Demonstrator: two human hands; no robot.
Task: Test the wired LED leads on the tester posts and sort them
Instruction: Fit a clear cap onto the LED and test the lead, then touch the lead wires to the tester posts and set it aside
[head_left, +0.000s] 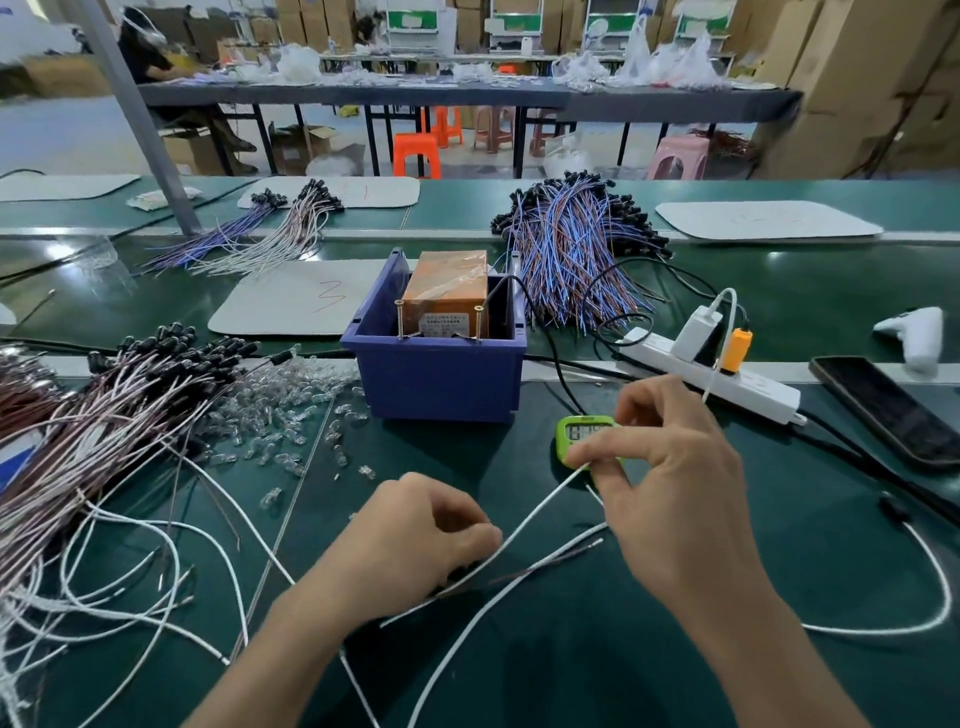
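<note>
A blue bin (441, 379) holds the orange tester box (448, 292); two screw posts (400, 319) stand at its front rim. My left hand (415, 540) curls round the dark LED end of a wired lead on the green mat. My right hand (670, 467) pinches the white wire (535, 512) of that lead near its free tip, just in front of a green timer (576, 434). A brown wire (550, 564) of the lead lies below. A big pile of white-brown leads (104, 431) sits left.
Clear loose LED bulbs (280, 415) are scattered left of the bin. A blue-brown lead pile (576, 249) lies behind right, smaller sorted bundles (270, 228) behind left, a numbered white mat (291, 299) between. A power strip (711, 374) and phone (888, 410) lie right.
</note>
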